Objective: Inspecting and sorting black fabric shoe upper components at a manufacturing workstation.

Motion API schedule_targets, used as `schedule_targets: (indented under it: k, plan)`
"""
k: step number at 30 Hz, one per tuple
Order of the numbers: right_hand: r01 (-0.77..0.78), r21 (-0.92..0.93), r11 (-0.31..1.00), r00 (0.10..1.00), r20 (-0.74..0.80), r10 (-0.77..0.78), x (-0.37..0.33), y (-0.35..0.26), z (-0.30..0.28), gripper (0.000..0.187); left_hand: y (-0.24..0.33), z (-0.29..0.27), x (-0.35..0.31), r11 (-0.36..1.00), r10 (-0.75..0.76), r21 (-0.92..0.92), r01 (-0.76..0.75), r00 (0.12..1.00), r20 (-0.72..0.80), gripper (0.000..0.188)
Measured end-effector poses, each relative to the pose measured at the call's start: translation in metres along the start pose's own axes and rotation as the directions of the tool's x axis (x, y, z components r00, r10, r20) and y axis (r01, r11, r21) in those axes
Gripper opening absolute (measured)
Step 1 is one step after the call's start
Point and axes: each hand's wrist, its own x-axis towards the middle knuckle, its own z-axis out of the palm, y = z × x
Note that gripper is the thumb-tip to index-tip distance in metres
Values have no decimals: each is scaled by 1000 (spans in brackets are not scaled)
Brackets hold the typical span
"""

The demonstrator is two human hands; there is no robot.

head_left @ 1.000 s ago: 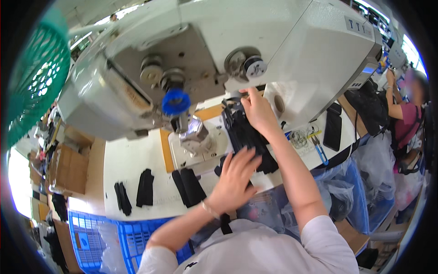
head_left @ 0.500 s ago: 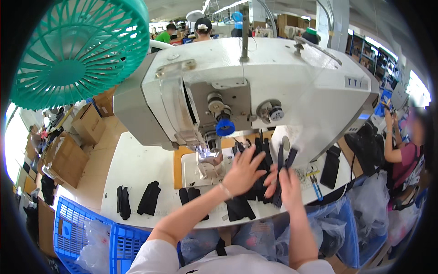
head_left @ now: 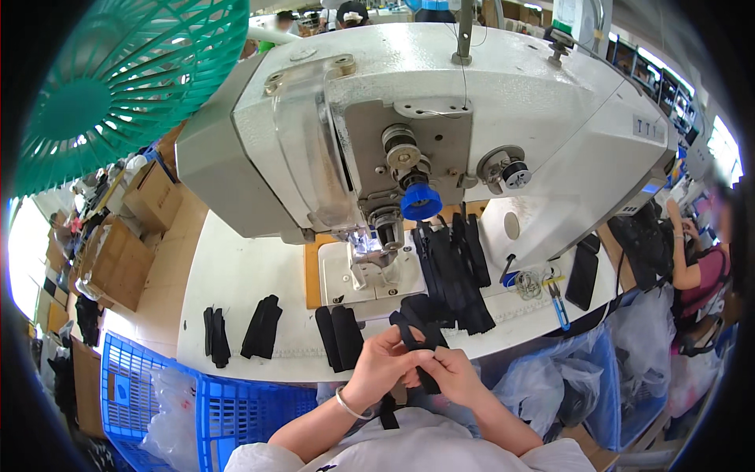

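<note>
At the table's front edge my left hand [head_left: 385,365] and my right hand [head_left: 454,376] are drawn together, fingers closed on a black fabric strip [head_left: 421,340]. The strip bends into a loop above the thumbs, and part of it hangs below the fingers. Beyond them stands a white industrial sewing machine [head_left: 550,102], its lit needle area over a metal plate [head_left: 326,271]. Right of the plate lies a pile of black strips [head_left: 452,267]. More black strips [head_left: 340,338] lie in small bundles to the left of my hands.
Blue-handled snips [head_left: 558,305] and a black phone [head_left: 582,277] lie on the table's right. A green fan [head_left: 86,102] juts in at upper left. Blue crates [head_left: 252,409] and a blue bin with plastic bags [head_left: 605,393] stand below the table edge. Another person [head_left: 700,271] sits at far right.
Both hands have come back from the pile toward me and met at the table edge, with a black strip between them. The view has shifted closer to the machine.
</note>
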Motion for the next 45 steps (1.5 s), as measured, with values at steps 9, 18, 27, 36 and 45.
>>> schedule_targets:
  k: [9, 18, 27, 36, 45]
  plan:
    - [4, -204, 979, 999, -35, -12, -20, -20, 4, 22, 17, -13, -3, 852, 449, 314, -420, 893, -25, 21]
    - [31, -262, 965, 928, -351, -125, 7, -31, -6, 16, 11, -1, 15, 917, 344, 231, -324, 937, -54, 29]
    - [126, 179, 976, 939, -338, -60, 10, -16, 3, 17, -4, -11, 10, 892, 397, 254, -373, 917, -48, 14]
    - [191, 258, 947, 948, -300, -110, -18, 19, 15, 15, -21, -8, -25, 554, 587, 688, -469, 806, 76, 18]
    - [281, -220, 934, 830, -432, -351, 3, 4, 21, 16, 6, -60, -13, 412, 574, 875, -253, 818, -34, 37]
